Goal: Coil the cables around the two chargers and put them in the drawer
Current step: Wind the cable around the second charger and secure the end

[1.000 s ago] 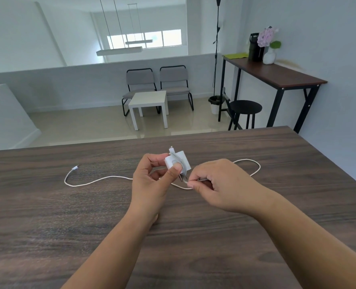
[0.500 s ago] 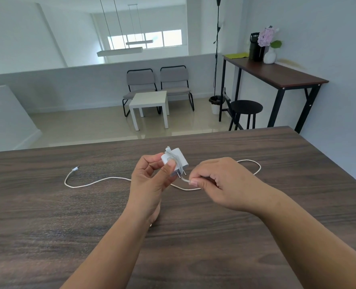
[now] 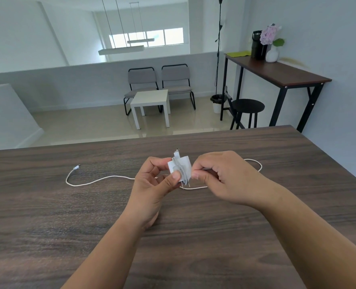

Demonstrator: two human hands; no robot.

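Your left hand (image 3: 152, 184) has a closed grip on the white charger (image 3: 180, 168), thumb pressed on its near face, fingers behind it, holding it just above the tabletop (image 3: 48, 226). The charger's prongs point down and toward you; a plug end sticks up from its top. A few turns of cable (image 3: 102, 180) run lengthwise over the block.

Your right hand (image 3: 225, 176) sits just right of the charger, thumb and forefinger pinched tight on the cable where it leaves the block.

The loose cable lies flat on the tabletop. One stretch passes under your hands and trails far left of the left grip, ending in a small connector (image 3: 76, 167) pointing away. Another stretch loops out beyond your right hand and curves back beneath it.
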